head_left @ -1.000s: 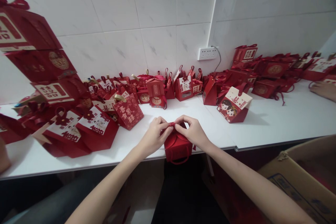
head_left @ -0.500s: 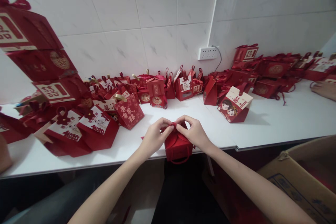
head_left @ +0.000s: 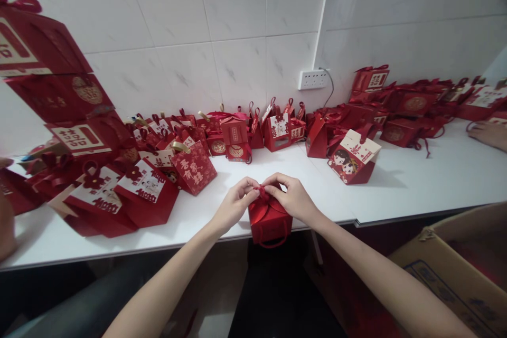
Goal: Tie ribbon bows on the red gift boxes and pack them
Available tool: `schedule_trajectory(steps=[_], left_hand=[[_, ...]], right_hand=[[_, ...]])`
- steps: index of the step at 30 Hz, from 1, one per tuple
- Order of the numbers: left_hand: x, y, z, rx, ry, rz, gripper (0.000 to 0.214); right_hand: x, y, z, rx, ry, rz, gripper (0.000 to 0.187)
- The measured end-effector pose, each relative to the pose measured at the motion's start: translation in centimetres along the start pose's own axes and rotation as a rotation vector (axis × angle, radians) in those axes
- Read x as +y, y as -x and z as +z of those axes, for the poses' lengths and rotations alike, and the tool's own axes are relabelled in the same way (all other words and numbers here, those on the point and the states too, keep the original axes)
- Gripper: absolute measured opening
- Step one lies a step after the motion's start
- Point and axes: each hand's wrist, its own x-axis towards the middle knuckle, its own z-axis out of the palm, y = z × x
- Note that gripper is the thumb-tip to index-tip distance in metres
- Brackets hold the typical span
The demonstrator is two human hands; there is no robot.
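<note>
A small red gift box [head_left: 271, 222] with petal-like top flaps and a looped cord handle on its near side sits at the table's front edge. On top of it is a red ribbon [head_left: 262, 193], gathered in a knot or bow. My left hand [head_left: 236, 203] pinches the ribbon from the left, thumb and fingertips together. From the right, my right hand [head_left: 291, 196] pinches the same ribbon, its fingertips close to those of the left. The far side of the box is partly hidden behind the hands.
Finished-looking red boxes [head_left: 148, 190] crowd the left side, with a tall stack [head_left: 59, 95] behind. More boxes [head_left: 407, 103] line the wall. One box with cartoon figures [head_left: 354, 157] stands right of my hands. An open carton [head_left: 447, 269] is below right. Other people's hands [head_left: 488, 133] show at both edges.
My fingers have shifted slightly on the ribbon, and more of it shows between them. The box stays in place. At the far left, another person's hand has come onto a red box.
</note>
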Motion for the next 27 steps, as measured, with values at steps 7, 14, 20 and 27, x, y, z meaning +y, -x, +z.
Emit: schedule_trajectory(steps=[7, 14, 20, 27], left_hand=[[-0.8, 0.0, -0.1, -0.007, -0.022, 0.029, 0.033], [-0.8, 0.0, -0.1, 0.052, -0.061, 0.015, 0.039], [-0.8, -0.1, 0.0, 0.053, -0.054, 0.020, 0.041], [-1.1, -0.1, -0.3, 0.041, -0.093, 0.041, 0.036]], right_hand=[[0.4, 0.3, 0.1, 0.035, -0.002, -0.014, 0.005], [0.7, 0.8, -0.5, 0.003, 0.059, -0.096, 0.011], [0.7, 1.4, -1.2, -0.022, 0.169, -0.208, 0.010], [0.3, 1.9, -0.9, 0.038, 0.296, -0.323, 0.007]])
